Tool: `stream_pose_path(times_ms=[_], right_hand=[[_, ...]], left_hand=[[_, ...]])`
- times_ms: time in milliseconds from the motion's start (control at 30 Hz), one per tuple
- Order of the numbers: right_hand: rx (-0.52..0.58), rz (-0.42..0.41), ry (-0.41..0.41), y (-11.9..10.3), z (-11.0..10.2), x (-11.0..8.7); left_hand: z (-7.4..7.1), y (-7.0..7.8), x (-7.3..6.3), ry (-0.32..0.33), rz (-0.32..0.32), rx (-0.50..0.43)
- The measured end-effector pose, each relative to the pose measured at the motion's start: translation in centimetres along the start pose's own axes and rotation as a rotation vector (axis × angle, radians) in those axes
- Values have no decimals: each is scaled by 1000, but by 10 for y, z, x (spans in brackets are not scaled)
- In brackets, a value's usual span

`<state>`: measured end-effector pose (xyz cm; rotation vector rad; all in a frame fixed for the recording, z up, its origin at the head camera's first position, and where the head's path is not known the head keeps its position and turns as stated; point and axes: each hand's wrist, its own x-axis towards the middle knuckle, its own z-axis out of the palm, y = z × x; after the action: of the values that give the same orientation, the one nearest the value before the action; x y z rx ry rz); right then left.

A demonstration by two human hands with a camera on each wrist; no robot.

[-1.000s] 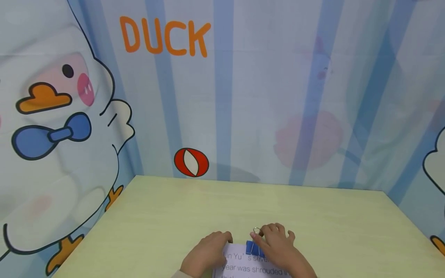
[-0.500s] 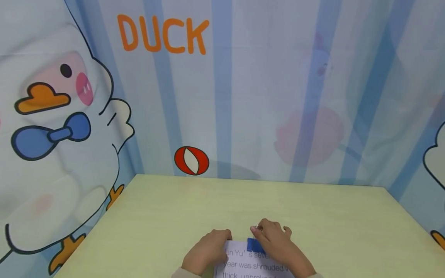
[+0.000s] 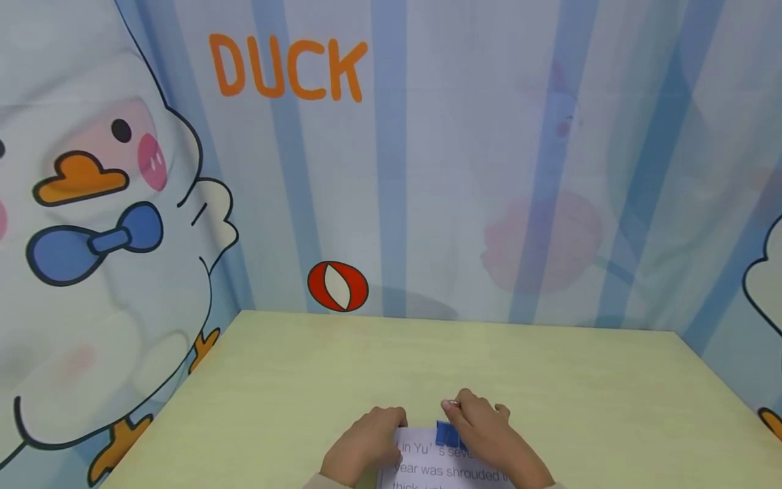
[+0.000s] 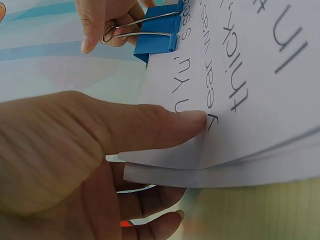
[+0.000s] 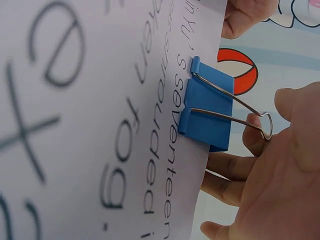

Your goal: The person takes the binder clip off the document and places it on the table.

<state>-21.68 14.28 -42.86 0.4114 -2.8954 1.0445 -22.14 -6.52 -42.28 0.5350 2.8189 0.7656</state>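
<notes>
At the top edge of some printed sheets (image 4: 280, 110), low in the head view and right before the person, a blue binder clip (image 5: 207, 107) sits astride the paper. Its upper wire handle (image 5: 227, 118) juts past the edge, toward the far side of the table (image 3: 458, 373). To work the clip well, the pinch should probably bear squarely on the looped wire ends, with even pressure, while the sheets are kept steady; their layers look a little out of line at the left side, so a firm hold there would help.

The left hand (image 3: 369, 438) grips that side near the top corner, thumb lying on the print and fingers underneath. The right hand (image 3: 489, 431) pinches the wire loop in a narrow gap between thumb and forefinger, its other fingers behind the clip. The lower handle is hidden, so whether both are squeezed is hard to tell. Behind the table hangs a blue-striped backdrop (image 3: 452, 170) with orange lettering (image 3: 334, 68), a red-and-white ball (image 3: 338, 286) and a large white duck (image 3: 110, 305) at the left.
</notes>
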Motion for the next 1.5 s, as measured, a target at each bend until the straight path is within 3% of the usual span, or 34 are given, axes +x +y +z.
stream_pose_path(times_ms=[833, 1233, 1500], right_hand=[[69, 21, 31, -4, -1, 3], [93, 70, 58, -1, -1, 5], [135, 73, 74, 0, 3, 6]], left_hand=[[0, -2, 2, -13, -13, -3], [-1, -1, -1, -29, -1, 1], [-3, 1, -4, -10, 40, 7]])
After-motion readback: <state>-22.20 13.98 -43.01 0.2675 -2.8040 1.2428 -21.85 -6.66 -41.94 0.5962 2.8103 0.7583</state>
